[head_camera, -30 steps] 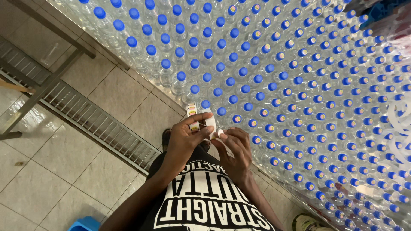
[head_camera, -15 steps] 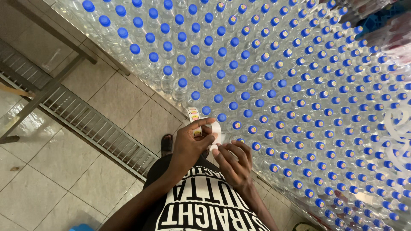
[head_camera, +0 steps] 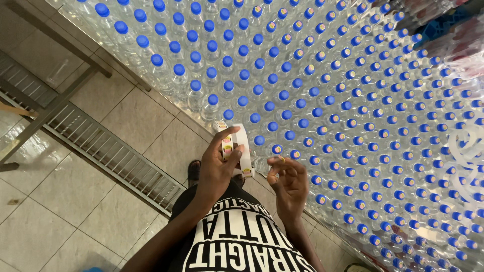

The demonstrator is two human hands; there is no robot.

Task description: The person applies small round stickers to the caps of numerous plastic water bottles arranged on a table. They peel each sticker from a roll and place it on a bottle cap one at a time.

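**A:** What have you got in the head view?

**B:** I see the left hand (head_camera: 218, 168) clenched around a white paper strip of small round stickers (head_camera: 241, 150), thumb pressing it on top. The strip loops up over the fingers, just above the person's chest.

**A:** Right hand?

**B:** Right hand (head_camera: 288, 182) is just beside the left, not touching it. Fingers curled, thumb and forefinger pinched on one small yellowish round sticker (head_camera: 281, 159) at the fingertips. It's tiny, so I can't make out any detail on it.

**A:** What's around them?

**B:** A huge block of clear plastic water bottles with blue caps (head_camera: 322, 100), packed in rows and filling the upper and right part of the frame. Many caps further right carry a round sticker; the nearer left rows show plain blue caps. The sticker strip sits right at the near edge of that block.

**A:** Floor?

**B:** Beige floor tiles (head_camera: 75, 186) at left, with a long metal drain grate (head_camera: 111, 151) running diagonally. A metal frame leg (head_camera: 45, 113) crosses it.
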